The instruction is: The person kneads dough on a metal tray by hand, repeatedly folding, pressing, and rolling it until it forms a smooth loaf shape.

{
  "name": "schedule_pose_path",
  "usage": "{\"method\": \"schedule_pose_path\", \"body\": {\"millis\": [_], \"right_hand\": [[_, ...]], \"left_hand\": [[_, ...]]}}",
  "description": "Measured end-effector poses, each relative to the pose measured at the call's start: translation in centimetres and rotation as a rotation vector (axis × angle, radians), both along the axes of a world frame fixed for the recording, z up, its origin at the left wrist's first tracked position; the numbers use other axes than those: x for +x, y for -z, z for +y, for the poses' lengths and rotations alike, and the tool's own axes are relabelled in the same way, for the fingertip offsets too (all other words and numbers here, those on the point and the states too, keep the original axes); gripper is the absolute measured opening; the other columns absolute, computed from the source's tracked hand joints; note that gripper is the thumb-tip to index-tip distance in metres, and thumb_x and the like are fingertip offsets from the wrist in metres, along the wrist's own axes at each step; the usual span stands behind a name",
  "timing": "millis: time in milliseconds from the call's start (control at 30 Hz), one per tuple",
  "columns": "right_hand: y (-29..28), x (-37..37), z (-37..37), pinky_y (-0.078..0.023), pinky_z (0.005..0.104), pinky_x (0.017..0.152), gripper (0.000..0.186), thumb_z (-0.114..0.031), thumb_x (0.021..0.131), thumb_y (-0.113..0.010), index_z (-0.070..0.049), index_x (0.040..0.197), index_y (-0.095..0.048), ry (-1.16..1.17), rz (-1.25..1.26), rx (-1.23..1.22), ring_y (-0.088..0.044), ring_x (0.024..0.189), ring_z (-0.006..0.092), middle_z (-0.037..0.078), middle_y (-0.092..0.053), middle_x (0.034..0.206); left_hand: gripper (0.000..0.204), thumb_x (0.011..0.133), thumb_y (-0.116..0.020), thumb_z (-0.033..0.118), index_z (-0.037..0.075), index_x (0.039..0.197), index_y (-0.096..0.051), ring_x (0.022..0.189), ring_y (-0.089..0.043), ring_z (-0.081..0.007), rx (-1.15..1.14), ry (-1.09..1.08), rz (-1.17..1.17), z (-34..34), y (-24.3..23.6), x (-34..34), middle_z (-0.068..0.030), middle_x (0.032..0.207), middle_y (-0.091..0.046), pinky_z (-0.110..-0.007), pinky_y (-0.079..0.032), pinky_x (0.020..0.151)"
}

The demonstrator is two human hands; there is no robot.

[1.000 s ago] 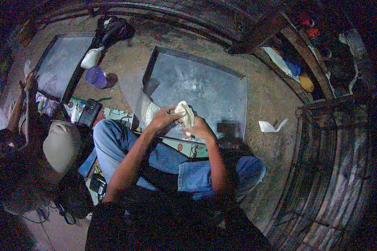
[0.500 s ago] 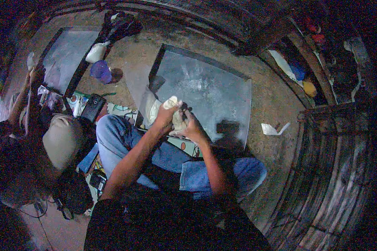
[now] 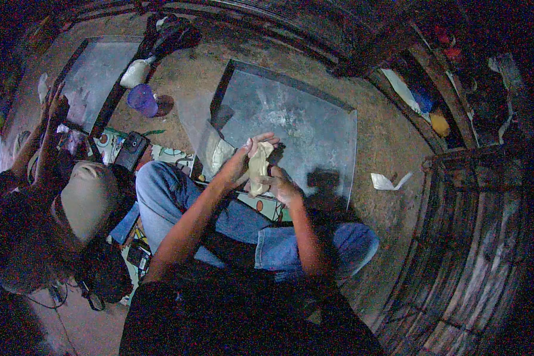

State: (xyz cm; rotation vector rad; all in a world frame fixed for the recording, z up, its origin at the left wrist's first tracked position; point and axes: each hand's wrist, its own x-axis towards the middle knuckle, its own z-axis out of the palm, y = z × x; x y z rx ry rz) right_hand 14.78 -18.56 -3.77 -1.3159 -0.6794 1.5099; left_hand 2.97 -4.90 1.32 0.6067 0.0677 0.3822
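Note:
A soft, cream-coloured piece of dough (image 3: 259, 169) hangs lengthwise between my hands, above the near edge of a flat grey tray (image 3: 314, 136). My left hand (image 3: 241, 164) supports it from the left, the dough lying along the palm with fingertips stretched past its top. On the other side, my right hand (image 3: 282, 186) has its fingers curled against the dough's lower right edge. A clear plastic bag (image 3: 219, 153) with something pale inside lies at the tray's left edge, beside my left wrist.
Left of me, a co-worker's hands (image 3: 54, 105) are raised beside a second grey tray (image 3: 104, 74). A purple cup (image 3: 142, 100), a white bag (image 3: 136, 73) and a dark phone (image 3: 132, 151) lie between us. A white scrap (image 3: 390, 181) sits on the floor at right, near a slatted wooden panel (image 3: 457, 249).
The dough has gone from bunched up in both hands to a longer, upright strip. My left fingers have straightened out, and my right hand has shifted slightly lower. The co-worker's hands have come together.

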Motion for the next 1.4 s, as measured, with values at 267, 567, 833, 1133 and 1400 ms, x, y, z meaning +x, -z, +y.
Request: {"method": "schedule_pose_path", "body": {"millis": [267, 567, 833, 1133, 1400], "right_hand": [[-2.6, -1.1, 0.7, -0.057, 0.0494, 0.075, 0.066, -0.038, 0.077, -0.077, -0.004, 0.125, -0.048, -0.025, 0.745, 0.228, -0.067, 0.087, 0.0331, 0.015, -0.064, 0.107], [-5.0, -2.8, 1.0, -0.049, 0.0321, 0.046, 0.046, 0.009, 0.069, -0.071, -0.009, 0.108, -0.056, 0.23, 0.216, -0.027, -0.061, 0.062, 0.0178, 0.004, -0.06, 0.084], [-5.4, -3.4, 2.1, -0.039, 0.0271, 0.036, 0.042, 0.004, 0.068, -0.076, -0.007, 0.101, -0.053, 0.111, -0.119, -0.23, -0.05, 0.043, 0.0113, 0.002, -0.058, 0.072], [-8.5, -4.8, 2.5, -0.048, 0.0299, 0.046, 0.068, -0.008, 0.07, -0.081, -0.006, 0.129, -0.046, 0.012, -0.543, 0.008, -0.061, 0.057, 0.0137, 0.007, -0.064, 0.079], [-8.6, -2.1, 2.0, -0.052, 0.0313, 0.056, 0.056, -0.013, 0.069, -0.081, -0.003, 0.119, -0.059, -0.125, -0.701, -0.079, -0.066, 0.061, 0.0153, 0.008, -0.07, 0.081]], "left_hand": [[0.045, 0.096, -0.057, 0.037, 0.005, 0.128, -0.056, 0.111, -0.057, -0.0196, 0.589, 0.112, 0.302, 0.3, -1.7, -1.6, -0.008, 0.119, -0.061, -0.034, -0.043, 0.099], [0.043, 0.078, -0.08, 0.014, 0.006, 0.117, -0.063, 0.095, -0.062, -0.0126, 0.574, 0.052, 0.289, -0.6, -1.5, -1.0, -0.0037, 0.103, -0.067, -0.029, -0.049, 0.086], [0.021, 0.083, -0.077, 0.019, 0.005, 0.09, -0.062, 0.072, -0.063, -0.0124, 0.395, -0.16, 0.51, -0.8, -1.1, -1.0, -0.0044, 0.08, -0.067, -0.029, -0.053, 0.067], [0.047, 0.097, -0.053, 0.048, 0.01, 0.069, -0.048, 0.046, -0.049, -0.0175, -0.171, -0.245, 0.578, 0.3, -1.6, -0.3, -0.0037, 0.057, -0.051, -0.032, -0.041, 0.045], [0.046, 0.097, -0.053, 0.04, -0.001, 0.117, -0.051, 0.104, -0.063, -0.0321, -0.191, -0.18, 0.174, 0.6, 0.4, -0.3, -0.0191, 0.115, -0.059, -0.046, -0.052, 0.093]]}}
